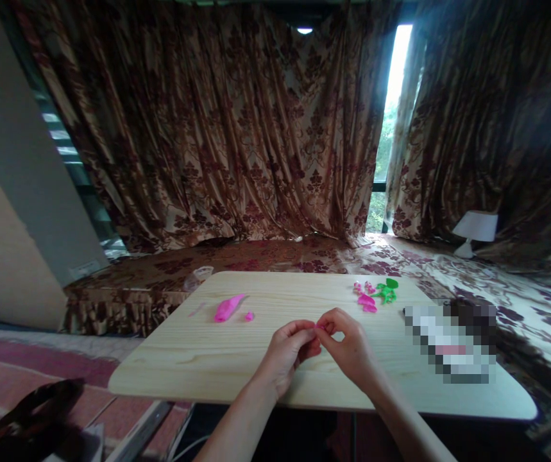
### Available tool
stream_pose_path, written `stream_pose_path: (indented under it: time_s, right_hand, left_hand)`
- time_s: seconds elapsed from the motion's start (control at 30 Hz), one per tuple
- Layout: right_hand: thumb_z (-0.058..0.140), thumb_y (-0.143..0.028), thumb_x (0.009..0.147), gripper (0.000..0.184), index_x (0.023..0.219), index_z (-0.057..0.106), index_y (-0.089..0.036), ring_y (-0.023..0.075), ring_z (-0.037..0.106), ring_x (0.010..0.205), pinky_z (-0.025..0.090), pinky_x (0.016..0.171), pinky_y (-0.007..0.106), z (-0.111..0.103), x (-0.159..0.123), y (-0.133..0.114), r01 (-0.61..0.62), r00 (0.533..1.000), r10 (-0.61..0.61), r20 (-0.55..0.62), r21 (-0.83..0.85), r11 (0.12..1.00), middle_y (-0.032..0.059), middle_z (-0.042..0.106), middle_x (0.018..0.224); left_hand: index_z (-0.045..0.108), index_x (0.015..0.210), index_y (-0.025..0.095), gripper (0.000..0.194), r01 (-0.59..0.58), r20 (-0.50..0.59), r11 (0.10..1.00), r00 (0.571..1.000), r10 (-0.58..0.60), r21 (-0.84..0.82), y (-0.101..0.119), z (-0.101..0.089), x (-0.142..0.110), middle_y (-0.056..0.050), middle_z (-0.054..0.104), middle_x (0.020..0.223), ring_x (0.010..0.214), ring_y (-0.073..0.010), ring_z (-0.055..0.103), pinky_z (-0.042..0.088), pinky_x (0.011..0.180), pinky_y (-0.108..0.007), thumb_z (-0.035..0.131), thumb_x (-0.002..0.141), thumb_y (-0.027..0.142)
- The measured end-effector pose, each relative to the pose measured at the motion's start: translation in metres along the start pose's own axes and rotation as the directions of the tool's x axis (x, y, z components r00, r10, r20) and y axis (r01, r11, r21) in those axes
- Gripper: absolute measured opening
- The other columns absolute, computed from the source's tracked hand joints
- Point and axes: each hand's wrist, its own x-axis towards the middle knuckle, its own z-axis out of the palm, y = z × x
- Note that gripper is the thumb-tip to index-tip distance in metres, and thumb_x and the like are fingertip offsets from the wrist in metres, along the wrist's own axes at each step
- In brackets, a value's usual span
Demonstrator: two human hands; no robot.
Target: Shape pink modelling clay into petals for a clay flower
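Observation:
My left hand (290,351) and my right hand (347,343) meet above the middle of the wooden-topped table (198,359). Between their pinched fingertips is a small piece of pink clay (320,326), mostly covered by the fingers. To the left lies a larger pink lump (228,308), long and tapering to a thin tip, possibly in a wrapper. A small pink bit (249,316) rests just right of it. Beyond my right hand are pink heart-like pieces (367,303), little pink-and-white pieces (364,287) and green leaf-like pieces (387,291).
At the table's right side lies a pixelated, blurred-out object (448,346). A clear container (198,277) stands behind the back left corner. Patterned curtains (256,128) hang beyond, and a white lamp (476,226) stands on the ledge at the right.

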Motion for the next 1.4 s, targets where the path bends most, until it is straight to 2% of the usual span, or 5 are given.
stream_pose_path:
  time_s: [0.23, 0.73, 0.9, 1.23, 1.4]
  right_hand:
    - [0.049, -0.011, 0.083, 0.018, 0.085, 0.065, -0.019, 0.0148, 0.057, 0.076, 0.047, 0.070, 0.027, -0.003, 0.002, -0.010, 0.055, 0.997, -0.059, 0.044, 0.091, 0.994, 0.0033, 0.060, 0.081]
    - [0.059, -0.026, 0.080, 0.012, 0.089, 0.061, -0.017, 0.0152, 0.063, 0.070, 0.052, 0.062, 0.026, -0.002, 0.003, 0.003, -0.196, 0.981, 0.185, 0.064, 0.341, 0.920, 0.0035, 0.065, 0.078]
    - [0.061, -0.029, 0.079, 0.016, 0.088, 0.064, -0.016, 0.0163, 0.064, 0.070, 0.052, 0.063, 0.027, -0.003, 0.002, 0.004, -0.226, 0.974, 0.207, 0.092, 0.350, 0.909, 0.0045, 0.068, 0.079]
    - [0.060, -0.029, 0.079, 0.015, 0.079, 0.067, -0.015, 0.0160, 0.062, 0.068, 0.051, 0.063, 0.027, 0.000, 0.001, 0.006, -0.228, 0.974, 0.212, 0.084, 0.323, 0.918, 0.0042, 0.068, 0.074]
    - [0.057, -0.032, 0.082, 0.024, 0.096, 0.065, -0.016, 0.0170, 0.063, 0.071, 0.052, 0.062, 0.027, -0.002, 0.002, 0.006, -0.232, 0.973, 0.223, 0.066, 0.299, 0.926, 0.0058, 0.069, 0.082]
  left_hand:
    - [0.065, 0.084, 0.012, 0.016, -0.065, 0.022, 0.998, 0.998, 0.066, -0.018, 0.006, 0.002, -0.004, -0.004, 0.066, 0.075, 0.067, -0.0107, 0.062, 0.051, 0.070, -0.024, 0.068, 0.071, 0.021]
    - [0.065, 0.085, 0.012, 0.017, -0.115, 0.055, 0.991, 0.992, 0.112, 0.071, 0.011, 0.006, -0.008, -0.005, 0.066, 0.079, 0.067, -0.0107, 0.060, 0.048, 0.072, -0.025, 0.069, 0.070, 0.020]
    - [0.066, 0.086, 0.012, 0.019, -0.132, 0.119, 0.987, 0.986, 0.120, 0.095, 0.014, 0.007, -0.011, -0.007, 0.067, 0.086, 0.077, -0.0127, 0.061, 0.047, 0.079, -0.027, 0.069, 0.069, 0.020]
    - [0.067, 0.085, 0.012, 0.022, -0.203, 0.066, 0.945, 0.979, 0.192, 0.256, 0.011, 0.002, -0.007, -0.006, 0.067, 0.077, 0.069, -0.0130, 0.060, 0.047, 0.073, -0.028, 0.069, 0.069, 0.027]
    - [0.069, 0.079, 0.012, 0.020, -0.259, 0.053, 0.908, 0.965, 0.257, 0.329, 0.013, 0.002, -0.005, -0.003, 0.065, 0.067, 0.064, -0.0121, 0.056, 0.044, 0.065, -0.024, 0.068, 0.069, 0.029]
